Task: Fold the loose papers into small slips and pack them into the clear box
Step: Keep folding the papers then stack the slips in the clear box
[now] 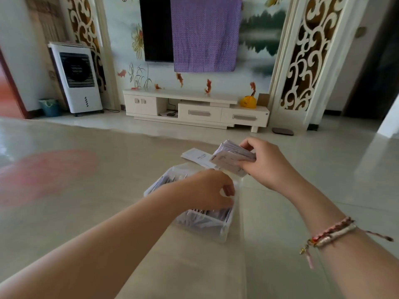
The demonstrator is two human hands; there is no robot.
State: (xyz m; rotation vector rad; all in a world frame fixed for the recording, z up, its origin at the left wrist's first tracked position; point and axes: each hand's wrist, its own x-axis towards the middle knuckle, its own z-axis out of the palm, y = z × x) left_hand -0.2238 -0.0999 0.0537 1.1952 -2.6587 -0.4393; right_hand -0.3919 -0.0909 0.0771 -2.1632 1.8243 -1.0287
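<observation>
Living room, glossy tiled floor (302, 160) past the beige surface (194, 266) you're working on; from this angle it's unclear whether that's a table or a cushion.

Your left hand (207, 188) reaches down into the clear box (224, 231), fingers curled among the folded slips (200, 219) standing inside. The edge of the hand hides the fingertips, so you can't tell whether they pinch a slip or just press against the row. The box sits in the middle of the surface, long side running away from you, slips packed on edge along its length.

Your right hand (265, 162) is up and to the right of the box, above its far end, gripping a stack of folded papers (232, 157): thumb on the near side, fingers wrapped over the top far edge. The stack is tilted, its fanned edges facing left.

A loose paper (197, 157) lies flat on the surface just beyond the box, partly behind the stack, with small print on it that's too blurred to read.

Red and white woven bracelets (332, 234) with a small charm sit on your right wrist.

Background: white TV cabinet (194, 108) against the painted wall, wall TV (156, 29) half covered by a purple cloth (205, 33), white air cooler (75, 78) at left with a teal bucket (50, 107) beside it, yellow bag (248, 101) on the cabinet's right end.
</observation>
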